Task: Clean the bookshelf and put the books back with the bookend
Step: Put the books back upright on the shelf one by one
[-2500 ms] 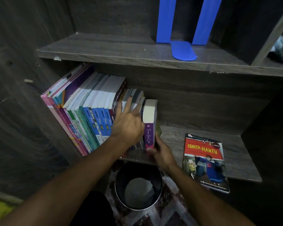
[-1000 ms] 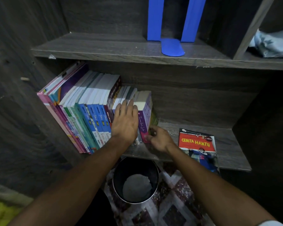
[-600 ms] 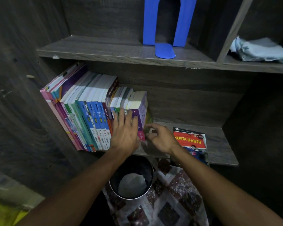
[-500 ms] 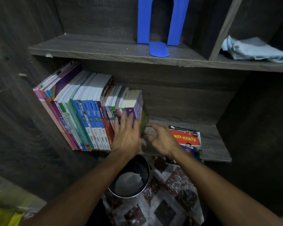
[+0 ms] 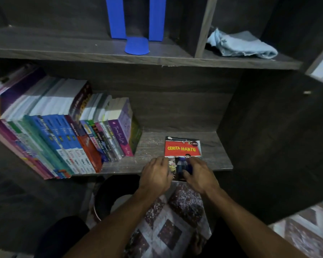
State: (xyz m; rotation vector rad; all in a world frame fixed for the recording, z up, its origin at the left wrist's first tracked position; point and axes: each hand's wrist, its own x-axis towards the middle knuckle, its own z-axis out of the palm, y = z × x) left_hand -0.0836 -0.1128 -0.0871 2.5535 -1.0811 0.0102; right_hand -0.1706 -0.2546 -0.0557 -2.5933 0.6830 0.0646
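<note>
Because the last loose book point(image 5: 183, 148) lay flat at centre right of the lower shelf point(image 5: 153, 146), apart from the leaning row of books point(image 5: 67, 135), both hands, left hand point(image 5: 156, 174) and right hand point(image 5: 199, 174), closed on its near edge, probably to stand it up. Its red cover read "CERITA HANTU". The blue bookend point(image 5: 136, 25) waited on the upper shelf.

bare shelf point(image 5: 153, 146) between books point(image 5: 67, 131) and booklet point(image 5: 183, 147).

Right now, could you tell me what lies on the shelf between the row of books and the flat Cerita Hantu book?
Nothing: the head view shows only bare shelf between the row and the Cerita Hantu book.
</note>
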